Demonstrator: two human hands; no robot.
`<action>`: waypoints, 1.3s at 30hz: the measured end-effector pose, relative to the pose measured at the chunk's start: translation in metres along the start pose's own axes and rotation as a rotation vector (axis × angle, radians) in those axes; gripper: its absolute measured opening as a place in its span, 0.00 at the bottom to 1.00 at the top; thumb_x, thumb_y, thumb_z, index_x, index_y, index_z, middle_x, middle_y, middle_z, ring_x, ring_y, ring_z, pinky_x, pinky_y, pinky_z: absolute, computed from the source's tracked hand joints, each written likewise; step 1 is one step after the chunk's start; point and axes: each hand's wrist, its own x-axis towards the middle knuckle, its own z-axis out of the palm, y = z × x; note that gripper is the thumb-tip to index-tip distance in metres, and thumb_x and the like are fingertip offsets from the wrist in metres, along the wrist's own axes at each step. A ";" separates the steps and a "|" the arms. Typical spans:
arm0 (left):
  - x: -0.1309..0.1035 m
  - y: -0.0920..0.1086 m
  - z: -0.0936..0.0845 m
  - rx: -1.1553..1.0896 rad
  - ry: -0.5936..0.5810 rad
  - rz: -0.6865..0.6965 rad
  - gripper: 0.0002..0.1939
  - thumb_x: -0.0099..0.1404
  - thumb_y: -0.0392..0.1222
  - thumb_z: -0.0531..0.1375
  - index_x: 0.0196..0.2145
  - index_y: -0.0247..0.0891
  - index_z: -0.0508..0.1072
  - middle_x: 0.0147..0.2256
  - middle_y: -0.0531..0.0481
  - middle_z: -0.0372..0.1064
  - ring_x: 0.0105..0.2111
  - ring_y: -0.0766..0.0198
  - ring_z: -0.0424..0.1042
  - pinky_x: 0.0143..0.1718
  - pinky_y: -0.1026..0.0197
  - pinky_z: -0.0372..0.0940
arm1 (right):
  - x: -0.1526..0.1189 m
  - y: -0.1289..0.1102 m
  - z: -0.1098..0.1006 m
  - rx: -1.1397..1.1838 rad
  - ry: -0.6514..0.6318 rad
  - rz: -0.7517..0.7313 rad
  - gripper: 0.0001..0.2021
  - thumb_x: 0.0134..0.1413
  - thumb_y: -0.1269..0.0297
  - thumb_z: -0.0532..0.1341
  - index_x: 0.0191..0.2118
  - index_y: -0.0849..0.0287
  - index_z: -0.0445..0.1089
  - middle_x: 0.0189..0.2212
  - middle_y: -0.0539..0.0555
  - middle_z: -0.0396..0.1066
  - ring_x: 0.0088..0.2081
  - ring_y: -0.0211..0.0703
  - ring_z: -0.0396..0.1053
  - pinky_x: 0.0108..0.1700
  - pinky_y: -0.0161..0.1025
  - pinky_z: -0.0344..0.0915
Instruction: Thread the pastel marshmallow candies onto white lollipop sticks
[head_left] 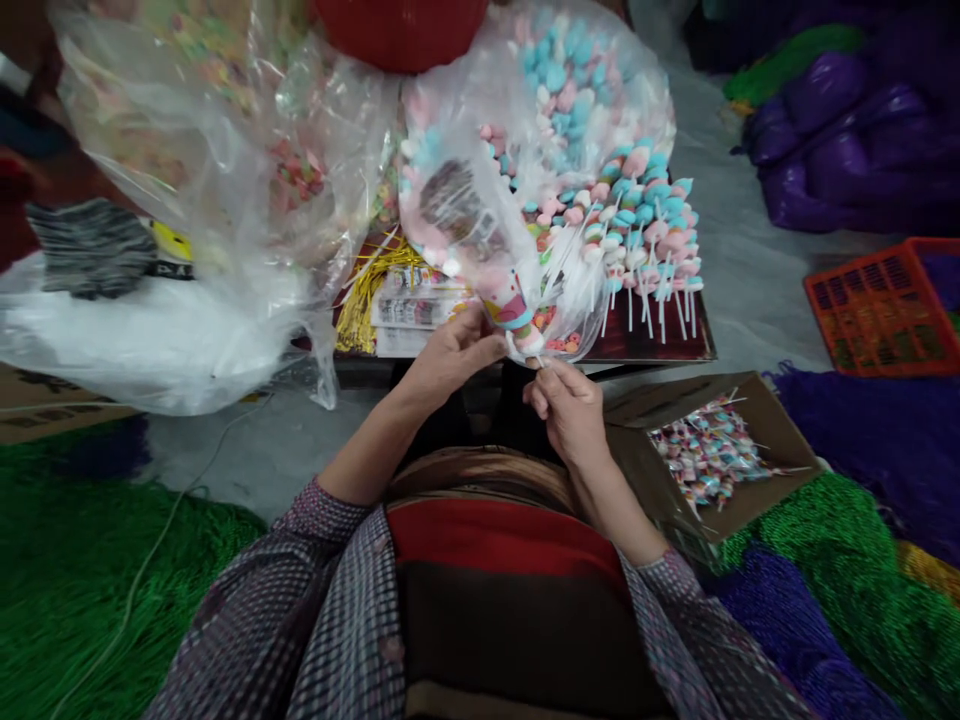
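Observation:
At the table's front edge, my left hand (463, 352) has its fingers closed on the side of a printed clear wrapper (504, 295). Inside the wrapper's lower end is a candy skewer (529, 338) in pink, white and green. Just to the right, my right hand (568, 398) pinches the skewer's white stick below the candy. Gold twist ties (362, 310) and flat printed wrappers (420, 308) lie left of the skewer. Many pink and blue candy skewers (645, 225) are piled on the table's right side.
Large clear candy bags (217, 130) cover the table's left and back, near a red container (405, 30). A cardboard box (776, 470) of wrapped candies stands at the lower right. Farther right is an orange crate (877, 310). Green strands (150, 570) lie at the lower left.

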 end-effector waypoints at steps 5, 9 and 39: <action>0.011 0.026 0.009 -0.197 0.214 0.056 0.28 0.57 0.67 0.70 0.44 0.45 0.76 0.42 0.47 0.77 0.51 0.56 0.77 0.44 0.59 0.71 | -0.003 0.001 -0.001 -0.100 -0.062 0.036 0.16 0.54 0.48 0.71 0.40 0.55 0.83 0.14 0.41 0.60 0.18 0.30 0.56 0.23 0.32 0.54; 0.014 0.021 0.033 -0.238 0.341 0.017 0.19 0.64 0.60 0.67 0.32 0.42 0.71 0.26 0.55 0.67 0.36 0.64 0.78 0.34 0.64 0.69 | -0.008 -0.002 0.006 -0.210 -0.041 -0.008 0.15 0.59 0.50 0.68 0.41 0.56 0.83 0.15 0.42 0.62 0.18 0.29 0.56 0.23 0.32 0.53; -0.009 -0.014 0.034 -0.229 0.224 -0.155 0.23 0.57 0.57 0.73 0.35 0.43 0.66 0.19 0.63 0.58 0.21 0.71 0.67 0.20 0.67 0.59 | -0.006 -0.004 0.019 -0.216 -0.279 0.110 0.23 0.58 0.39 0.65 0.36 0.57 0.73 0.20 0.44 0.71 0.17 0.30 0.62 0.23 0.32 0.60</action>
